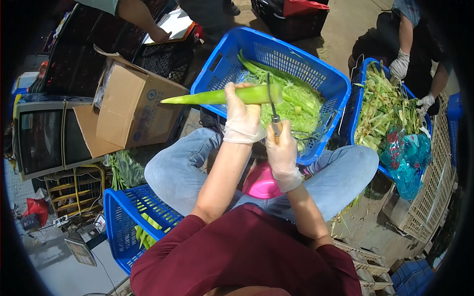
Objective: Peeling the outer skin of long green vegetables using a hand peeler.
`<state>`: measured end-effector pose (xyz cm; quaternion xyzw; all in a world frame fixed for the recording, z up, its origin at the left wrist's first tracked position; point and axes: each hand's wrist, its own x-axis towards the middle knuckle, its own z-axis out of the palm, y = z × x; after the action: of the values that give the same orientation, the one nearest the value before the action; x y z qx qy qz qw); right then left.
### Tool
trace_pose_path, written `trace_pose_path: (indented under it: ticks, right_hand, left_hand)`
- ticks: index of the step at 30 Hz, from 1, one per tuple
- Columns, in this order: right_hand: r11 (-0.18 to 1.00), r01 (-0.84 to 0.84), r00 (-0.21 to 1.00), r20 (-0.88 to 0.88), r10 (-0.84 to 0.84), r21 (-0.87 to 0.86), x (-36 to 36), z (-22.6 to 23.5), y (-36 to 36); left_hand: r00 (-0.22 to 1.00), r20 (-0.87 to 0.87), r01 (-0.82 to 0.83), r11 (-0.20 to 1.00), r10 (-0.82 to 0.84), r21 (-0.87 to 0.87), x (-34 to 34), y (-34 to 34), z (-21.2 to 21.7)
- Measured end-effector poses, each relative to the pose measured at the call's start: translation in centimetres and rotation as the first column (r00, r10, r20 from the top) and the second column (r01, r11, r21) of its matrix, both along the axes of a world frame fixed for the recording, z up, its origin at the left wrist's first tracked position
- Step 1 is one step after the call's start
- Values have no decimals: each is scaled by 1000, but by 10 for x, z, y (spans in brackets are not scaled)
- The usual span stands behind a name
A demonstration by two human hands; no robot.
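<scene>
My left hand (241, 116), in a clear glove, is closed round a long, tapered, pale green celtuce stem (202, 96), held level with its tip to the left. In my gloved right hand (283, 157) is a peeler (273, 106) with a slim dark blade pointing up. The blade crosses the stem near its thick right end; whether it touches cannot be told. Below both hands stands a blue basket (212, 86), with thin green peelings (301, 111) and longer green stems (289, 76) in it.
At the left are an open cardboard box (126, 108) and a blue crate (116, 217) with pale green stems. To the right a co-worker's gloved hands (401, 66) reach over a blue basket (356, 106) of leafy scraps. Something pink (260, 181) lies between my legs.
</scene>
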<state>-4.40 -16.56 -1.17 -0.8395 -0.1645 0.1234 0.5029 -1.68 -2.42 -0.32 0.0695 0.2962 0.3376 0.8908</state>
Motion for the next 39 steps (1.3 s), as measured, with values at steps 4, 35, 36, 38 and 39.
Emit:
trace_pose_path:
  ticks: [4, 35, 36, 38, 39]
  right_hand:
    - [992, -17, 974, -220, 44, 123, 2, 0, 8]
    - [553, -828, 347, -862, 369, -97, -95, -197, 9]
    - [543, -835, 335, -869, 363, -95, -97, -202, 15]
    - [620, -765, 440, -845, 304, -175, -105, -214, 34]
    - [543, -819, 434, -819, 375, -185, -108, -221, 45]
  left_hand:
    - [994, -67, -89, 996, 87, -17, 3, 11, -2]
    - [991, 79, 98, 984, -111, 147, -21, 34, 17]
    - [992, 83, 80, 981, -95, 176, -22, 37, 17]
    - [992, 98, 58, 977, -79, 203, -26, 42, 15]
    - [997, 50, 43, 972, -56, 232, -27, 45, 14]
